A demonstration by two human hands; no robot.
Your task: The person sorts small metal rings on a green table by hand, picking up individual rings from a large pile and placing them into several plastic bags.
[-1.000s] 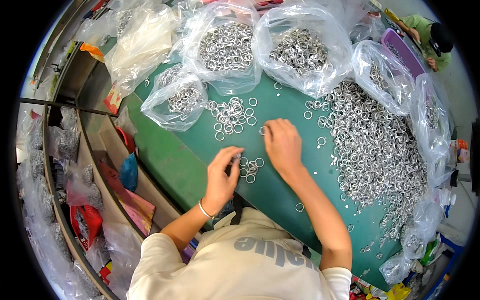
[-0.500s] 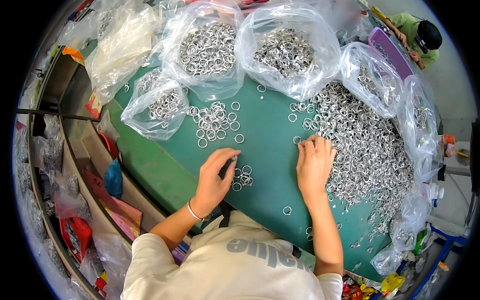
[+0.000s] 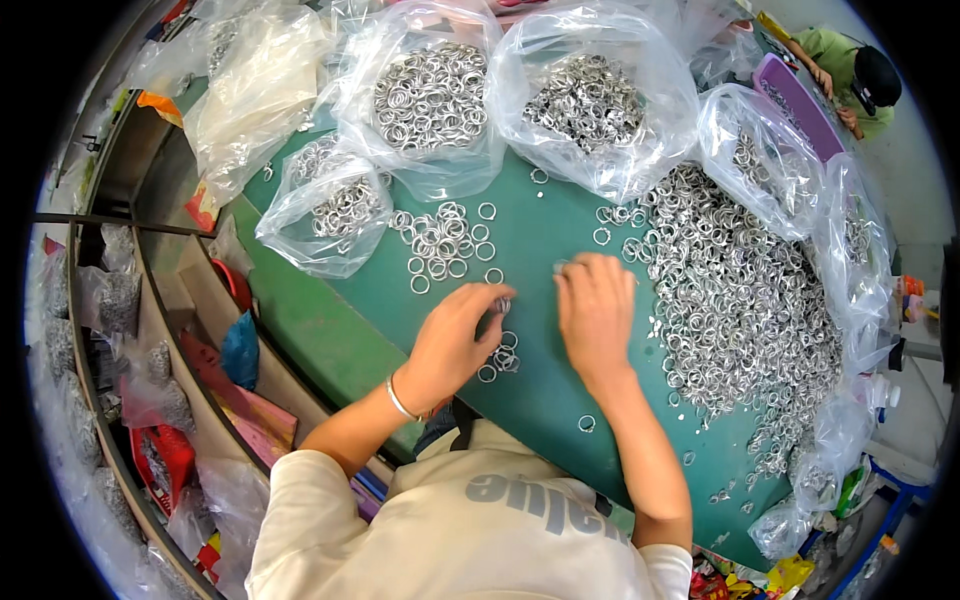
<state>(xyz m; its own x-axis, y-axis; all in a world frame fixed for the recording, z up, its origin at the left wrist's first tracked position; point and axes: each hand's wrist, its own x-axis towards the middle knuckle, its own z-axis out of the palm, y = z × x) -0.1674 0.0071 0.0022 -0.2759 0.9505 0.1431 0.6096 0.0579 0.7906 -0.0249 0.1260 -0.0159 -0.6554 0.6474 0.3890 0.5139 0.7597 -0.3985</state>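
Note:
Just left of the table's middle, my left hand [image 3: 455, 335] is closed, with silver rings [image 3: 502, 305] pinched between thumb and fingers. Below its fingertips lies a small cluster of rings [image 3: 506, 352] on the green table. My right hand [image 3: 597, 315], slightly blurred, hovers to the right with fingers curled. At its fingertips shows a bit of a silver ring [image 3: 560, 267]. Beyond my left hand is a loose group of rings [image 3: 440, 240]. To the right of my right hand spreads a large heap of mixed silver rings [image 3: 740, 310]. A single ring [image 3: 586, 423] lies near the table's front edge.
Clear plastic bags of rings line the far side: a small bag [image 3: 335, 215], a big bag [image 3: 430, 110] and another [image 3: 590, 110]. More bags [image 3: 765, 165] edge the heap. Shelves [image 3: 170, 350] with bags stand at left. At far right, a person [image 3: 850, 80] sits beside a purple bin [image 3: 800, 105].
My right hand has left the edge of the big heap and moved left toward my left hand, bringing a ring. My left hand keeps its pinch on the rings. The view has shifted slightly.

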